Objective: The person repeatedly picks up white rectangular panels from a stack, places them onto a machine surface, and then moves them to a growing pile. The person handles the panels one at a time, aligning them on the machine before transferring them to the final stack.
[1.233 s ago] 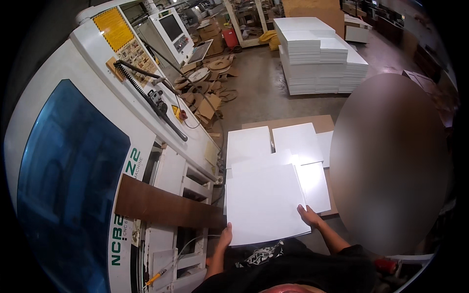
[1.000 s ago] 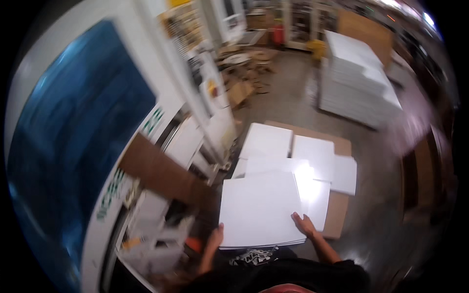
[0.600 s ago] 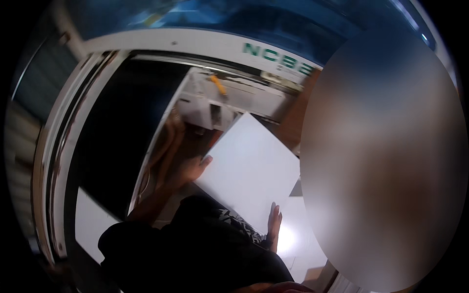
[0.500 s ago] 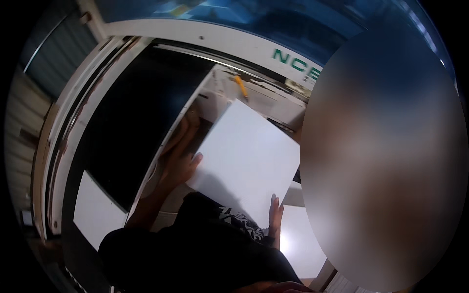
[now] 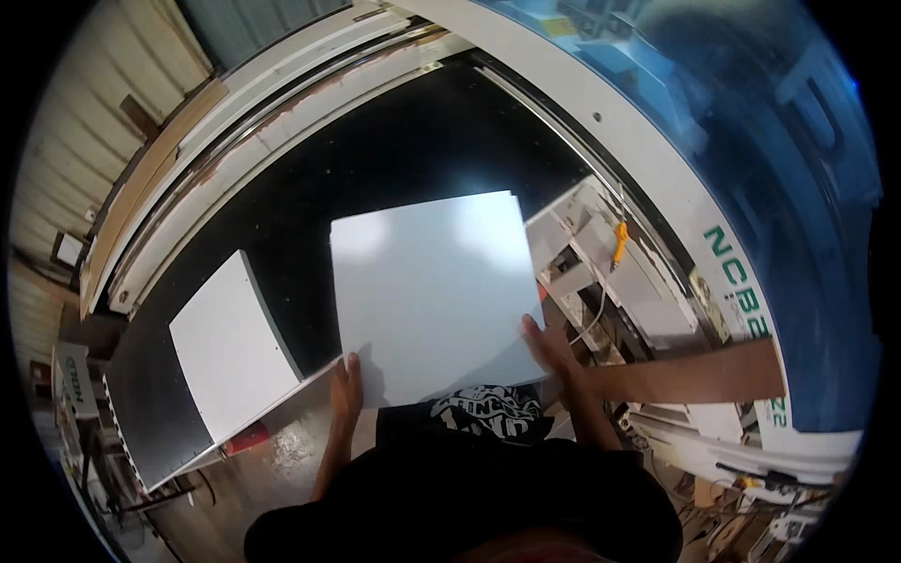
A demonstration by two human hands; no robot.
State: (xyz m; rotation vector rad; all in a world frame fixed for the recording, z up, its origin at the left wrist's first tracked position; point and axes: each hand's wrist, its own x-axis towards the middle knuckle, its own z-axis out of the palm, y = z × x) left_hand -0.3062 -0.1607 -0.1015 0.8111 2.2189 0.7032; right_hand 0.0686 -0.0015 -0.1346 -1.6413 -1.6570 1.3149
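Between my two hands are white rectangular boards (image 5: 432, 300), apparently a small stack, since a second edge shows at the far right corner. My left hand (image 5: 347, 383) grips the near left edge, thumb on top. At the right edge, my right hand (image 5: 547, 345) holds on with its thumb near the top face; its other fingers are mostly hidden. The boards are over the near edge of a black-topped machine table (image 5: 394, 141). Left of them, another white board (image 5: 235, 342) lies on that table.
A yellow air gun (image 5: 619, 242) with a thin hose hangs on the white machine frame at the right. Beyond it is a blue translucent cover (image 5: 807, 235). A brown strip (image 5: 690, 371) runs across at right. A white rail with worn paint (image 5: 282, 141) borders the table's far side.
The view has turned. The boards have moved from beside the machine's frame to over the black table, still in both hands. The large blurred shape at right is out of view.
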